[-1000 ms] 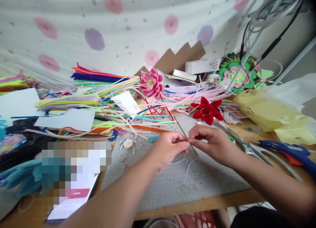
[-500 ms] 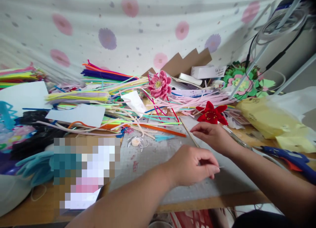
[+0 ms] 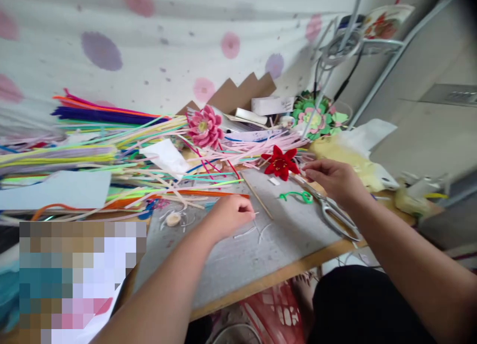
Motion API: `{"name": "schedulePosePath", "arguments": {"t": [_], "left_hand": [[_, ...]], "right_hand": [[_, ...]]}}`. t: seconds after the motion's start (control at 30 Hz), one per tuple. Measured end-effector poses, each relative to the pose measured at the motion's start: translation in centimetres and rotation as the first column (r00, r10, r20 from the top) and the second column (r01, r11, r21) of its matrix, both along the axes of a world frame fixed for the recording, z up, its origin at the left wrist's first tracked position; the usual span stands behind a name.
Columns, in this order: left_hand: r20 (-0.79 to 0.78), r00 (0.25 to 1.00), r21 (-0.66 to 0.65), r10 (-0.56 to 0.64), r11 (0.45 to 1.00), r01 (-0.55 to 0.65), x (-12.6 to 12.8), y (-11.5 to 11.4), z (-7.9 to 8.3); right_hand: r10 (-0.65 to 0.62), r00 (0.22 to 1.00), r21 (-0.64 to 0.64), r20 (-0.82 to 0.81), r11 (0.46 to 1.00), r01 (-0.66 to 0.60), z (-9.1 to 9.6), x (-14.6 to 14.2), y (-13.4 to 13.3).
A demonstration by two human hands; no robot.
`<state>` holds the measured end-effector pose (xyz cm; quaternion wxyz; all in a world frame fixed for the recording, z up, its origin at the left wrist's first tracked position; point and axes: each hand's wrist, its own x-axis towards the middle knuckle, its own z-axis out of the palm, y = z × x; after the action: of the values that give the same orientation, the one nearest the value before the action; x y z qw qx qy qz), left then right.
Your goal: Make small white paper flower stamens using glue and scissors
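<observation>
My left hand is closed above the grey cutting mat, pinching a thin white strand whose tip sticks out past the fingers. Just below it several thin white strands lie on the mat, and a wooden stick rests beside them. My right hand hovers over the scissors, right of a red fuzzy flower. Its thumb and fingertips are drawn together; whether something small is between them is hidden. A curled green piece lies on the mat between the hands.
Bundles of coloured pipe cleaners fill the back left. A pink flower and a green-and-pink flower stand behind. Yellow wrapping lies at the right. A spool of white thread sits on the mat.
The view has turned right. My left hand has moved left across the mat, still pinching the white strand. My right hand has moved right past the red flower, and the green piece has come into view.
</observation>
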<state>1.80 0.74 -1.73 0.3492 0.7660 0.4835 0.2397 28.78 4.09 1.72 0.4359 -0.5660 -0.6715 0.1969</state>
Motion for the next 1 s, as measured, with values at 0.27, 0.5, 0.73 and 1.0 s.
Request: {"name": "schedulePosePath", "arguments": {"t": [0.27, 0.5, 0.73, 1.0], "left_hand": [[-0.133, 0.990, 0.045, -0.052, 0.997, 0.058, -0.1, 0.5, -0.2], [-0.156, 0.983, 0.044, 0.097, 0.995, -0.092, -0.1, 0.6, 0.0], [-0.185, 0.982, -0.004, 0.023, 1.000, -0.024, 0.0, 0.5, 0.1], [-0.261, 0.965, -0.027, 0.033, 0.999, -0.042, 0.4, 0.0, 0.7]], "right_hand": [[-0.291, 0.952, 0.050, 0.098, 0.956, 0.287, 0.4, 5.6, -1.8], [-0.143, 0.925, -0.044, 0.353, 0.985, 0.169, -0.1, 6.0, -0.1], [0.004, 0.809, -0.107, 0.588, 0.992, 0.073, 0.0, 5.0, 4.1], [0.037, 0.659, -0.178, 0.751, 0.973, 0.149, -2.4, 4.0, 6.9]]}}
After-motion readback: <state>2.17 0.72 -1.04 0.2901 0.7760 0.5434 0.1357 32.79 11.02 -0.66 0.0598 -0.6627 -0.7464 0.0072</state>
